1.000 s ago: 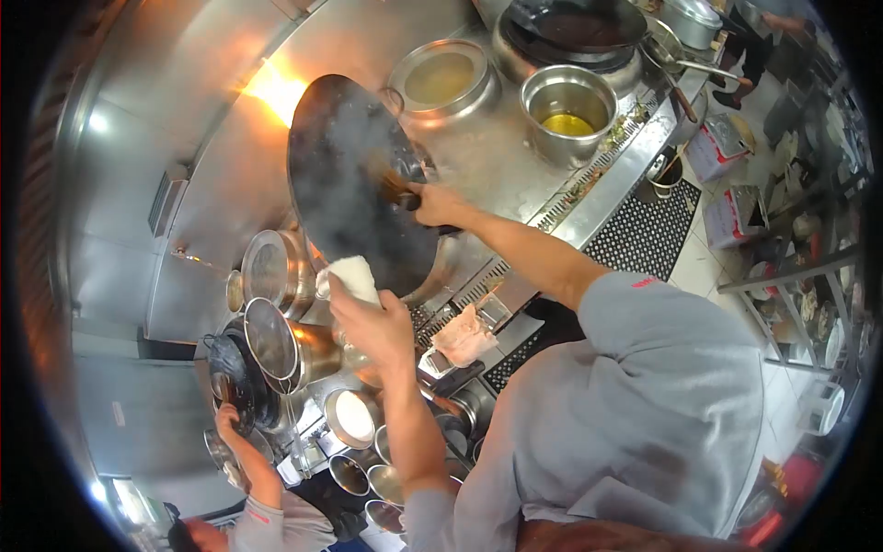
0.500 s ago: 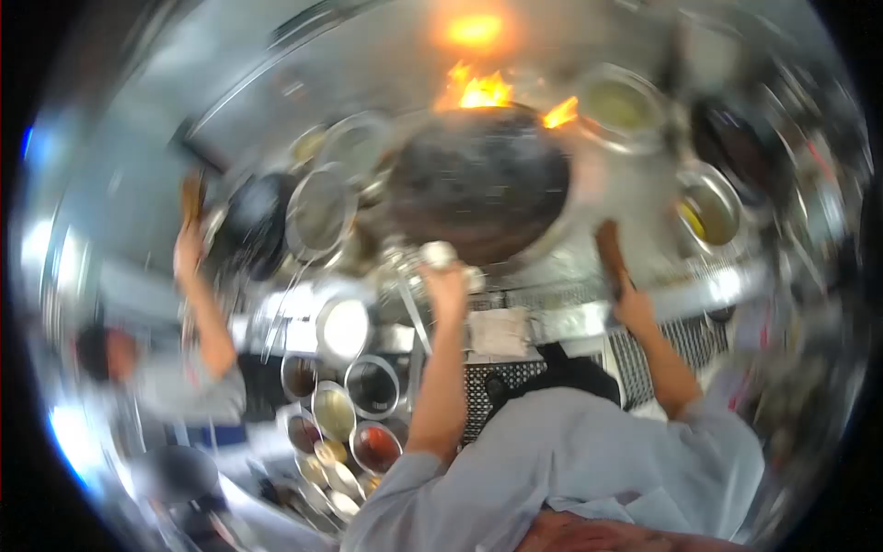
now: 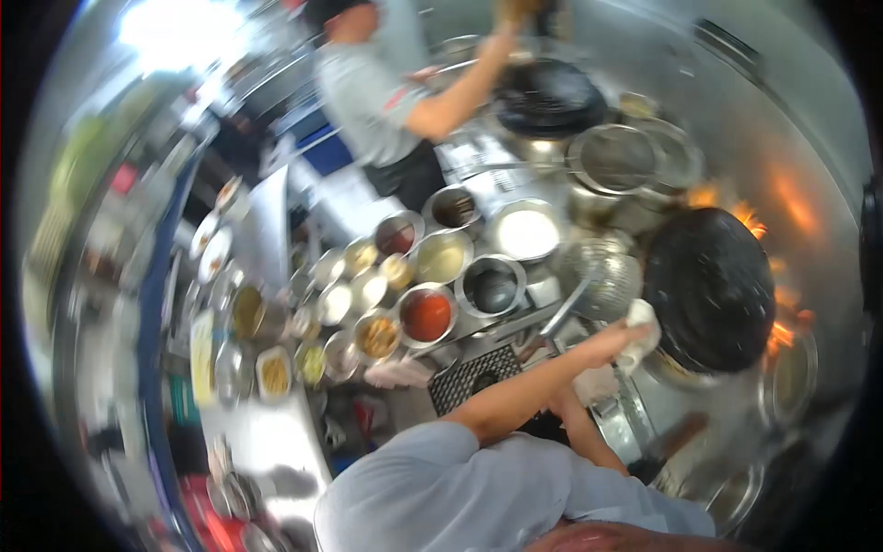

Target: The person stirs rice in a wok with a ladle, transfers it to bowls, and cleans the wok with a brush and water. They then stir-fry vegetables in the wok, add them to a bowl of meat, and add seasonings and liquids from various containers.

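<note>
My left hand (image 3: 609,345) is closed round a folded white cloth (image 3: 641,338) at the near rim of a black wok (image 3: 708,290). The wok is tilted over the burner, with flames (image 3: 780,336) along its far side. My right hand (image 3: 563,401) is low beside the stove edge, partly behind my left forearm; its fingers are hidden. Close to it lies a pale cloth (image 3: 596,382). A brown brush-like tool (image 3: 682,434), blurred, rests on the stove to the right. Left of the wok sits a perforated skimmer (image 3: 602,276) with a long handle.
Pots of sauce, one with red sauce (image 3: 428,316) and one with dark liquid (image 3: 490,287), stand left of the stove. Farther off, a co-worker (image 3: 377,110) reaches over another wok (image 3: 550,97). Round strainers (image 3: 616,158) lie between the woks.
The view has swung left, bringing the sauce pots and co-worker nearer the middle. My right hand has let go of the brown tool and come in towards my left arm.
</note>
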Action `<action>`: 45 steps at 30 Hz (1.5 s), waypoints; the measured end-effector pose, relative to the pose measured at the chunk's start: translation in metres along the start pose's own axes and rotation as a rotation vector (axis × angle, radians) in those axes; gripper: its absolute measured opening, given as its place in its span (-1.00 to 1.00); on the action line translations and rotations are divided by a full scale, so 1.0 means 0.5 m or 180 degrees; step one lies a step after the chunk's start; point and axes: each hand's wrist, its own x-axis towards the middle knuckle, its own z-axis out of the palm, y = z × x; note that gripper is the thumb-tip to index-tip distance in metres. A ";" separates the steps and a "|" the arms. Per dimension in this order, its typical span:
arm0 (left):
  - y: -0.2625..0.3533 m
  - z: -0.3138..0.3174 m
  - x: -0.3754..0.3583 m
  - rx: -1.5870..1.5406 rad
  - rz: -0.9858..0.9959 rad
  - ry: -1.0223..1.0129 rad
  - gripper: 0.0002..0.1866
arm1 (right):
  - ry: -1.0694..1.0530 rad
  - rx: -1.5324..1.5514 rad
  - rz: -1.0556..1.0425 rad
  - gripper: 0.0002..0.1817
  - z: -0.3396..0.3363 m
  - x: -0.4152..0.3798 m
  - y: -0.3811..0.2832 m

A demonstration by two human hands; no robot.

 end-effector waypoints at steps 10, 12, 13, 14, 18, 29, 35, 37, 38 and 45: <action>0.136 -0.117 -0.295 -0.0736 0.1458 -0.0395 -0.32 | 0.0274 0.1085 0.0274 -0.84 -0.019 0.022 -0.100; 0.157 -0.150 -0.338 -0.1273 0.1506 -0.0636 -0.23 | 0.0116 0.1084 0.0198 -0.77 0.037 -0.035 -0.125; 0.149 -0.173 -0.332 -0.1344 0.1464 -0.0728 -0.28 | 0.0490 0.0693 0.0011 -0.78 0.122 -0.091 -0.136; 0.152 -0.182 -0.342 -0.1345 0.1442 -0.0744 -0.28 | 0.0877 0.0299 -0.0196 -0.78 0.174 -0.126 -0.152; 0.137 -0.176 -0.325 -0.1744 0.0657 -0.0843 -0.28 | 0.1804 0.0478 -0.0027 -0.77 0.150 -0.153 -0.217; 0.014 -0.002 0.024 -0.0581 -0.0490 0.0352 -0.19 | 0.3771 -0.1923 -0.0677 -0.76 -0.603 -0.455 -0.581; -0.072 0.027 0.238 0.0103 -0.0541 0.0417 -0.52 | 0.4273 -0.3347 0.0163 -0.78 -0.738 -0.605 -0.689; -0.028 0.068 0.203 0.0014 -0.0441 0.0364 -0.68 | 0.4379 -0.3208 0.0458 -0.69 -0.731 -0.600 -0.724; -0.002 0.086 0.191 0.0286 -0.0754 0.0706 -0.73 | 0.3532 -0.3655 0.0935 -0.74 -0.692 -0.607 -0.760; -0.054 0.044 0.239 0.0993 -0.0514 0.0883 -0.76 | 0.2204 0.2734 -0.2363 -0.88 -0.576 -0.619 -0.716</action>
